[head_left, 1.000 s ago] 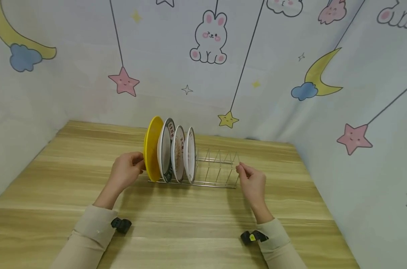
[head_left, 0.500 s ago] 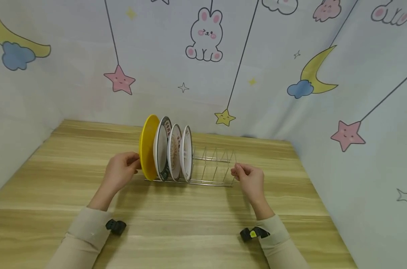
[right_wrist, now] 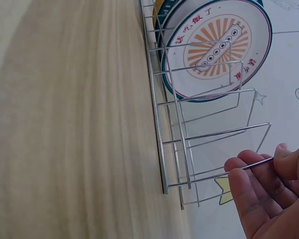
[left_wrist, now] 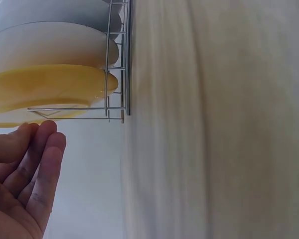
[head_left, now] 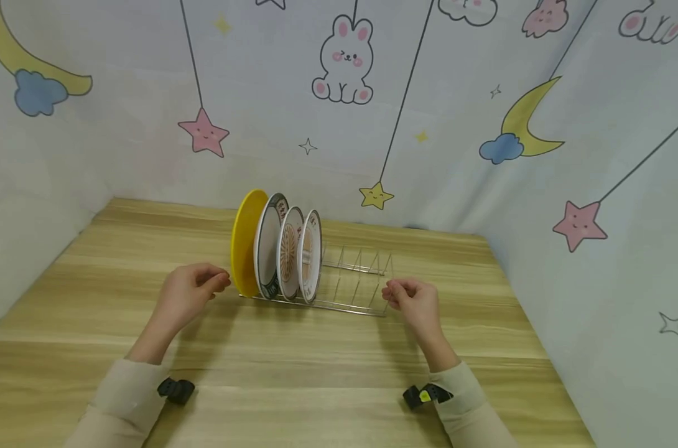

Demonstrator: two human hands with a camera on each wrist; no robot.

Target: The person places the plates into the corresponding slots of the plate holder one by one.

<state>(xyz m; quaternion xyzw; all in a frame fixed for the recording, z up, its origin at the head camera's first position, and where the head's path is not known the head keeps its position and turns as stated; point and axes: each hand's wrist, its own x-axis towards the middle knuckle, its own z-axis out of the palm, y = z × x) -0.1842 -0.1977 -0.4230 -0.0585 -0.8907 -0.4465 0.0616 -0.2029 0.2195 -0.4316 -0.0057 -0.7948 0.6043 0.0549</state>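
Observation:
A wire dish rack (head_left: pixel 350 307) stands on the wooden table with plates upright in its left half. Leftmost is a yellow plate (head_left: pixel 245 242); beside it stand a dark-rimmed white plate (head_left: pixel 267 249), a smaller patterned plate (head_left: pixel 288 252) and a white plate (right_wrist: pixel 217 47) with an orange sunburst and red characters. My left hand (head_left: pixel 190 292) is just left of the yellow plate, apart from it, fingers loosely bent and holding nothing. In the left wrist view its fingertips (left_wrist: pixel 50 127) are close to the rack's end wire. My right hand (head_left: pixel 416 308) pinches the wire at the rack's right end.
Wooden table (head_left: pixel 294 386) extends in front of and on both sides of the rack. Behind it hangs a white cloth backdrop (head_left: pixel 260 87) with bunny, star and moon drawings, continuing along the right side.
My left hand has drawn back to the left, away from the rack's left end. The rack has turned slightly, its right end coming nearer; my right hand stays on it.

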